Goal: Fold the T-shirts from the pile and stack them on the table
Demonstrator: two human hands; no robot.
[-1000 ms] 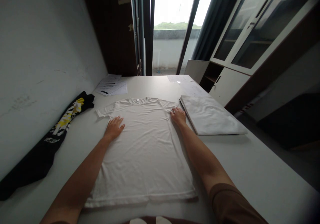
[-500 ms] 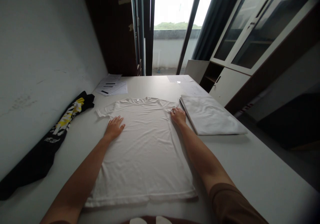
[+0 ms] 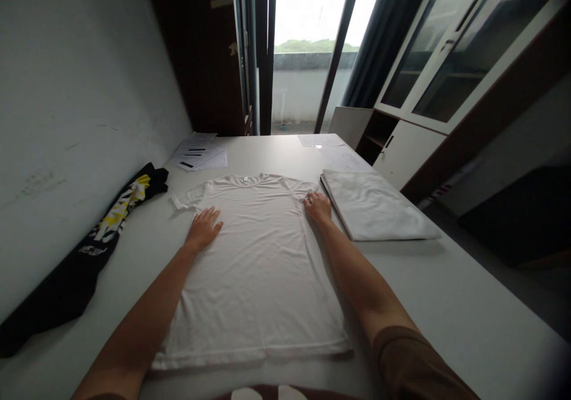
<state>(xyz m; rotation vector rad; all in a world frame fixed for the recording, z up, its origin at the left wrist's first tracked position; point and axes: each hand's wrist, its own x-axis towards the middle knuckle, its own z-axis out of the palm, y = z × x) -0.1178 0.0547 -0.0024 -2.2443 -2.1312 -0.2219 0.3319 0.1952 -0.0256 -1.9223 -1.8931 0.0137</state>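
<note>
A white short-sleeved T-shirt (image 3: 259, 269) lies spread on the white table, collar at the far end and hem towards me. My left hand (image 3: 205, 228) rests flat on its left side below the sleeve, fingers stretched out. At the right side, just under the other sleeve, my right hand (image 3: 318, 207) has its fingers bent and closed on the shirt's edge; the fingertips are partly hidden. Fine wrinkles run across the chest.
A folded white cloth (image 3: 379, 206) lies right of the shirt. Along the left wall lies a black garment (image 3: 84, 269) with yellow and white print. Paper sheets (image 3: 200, 152) sit at the table's far left, another sheet (image 3: 323, 141) at the far right. Cabinets (image 3: 413, 144) stand beyond.
</note>
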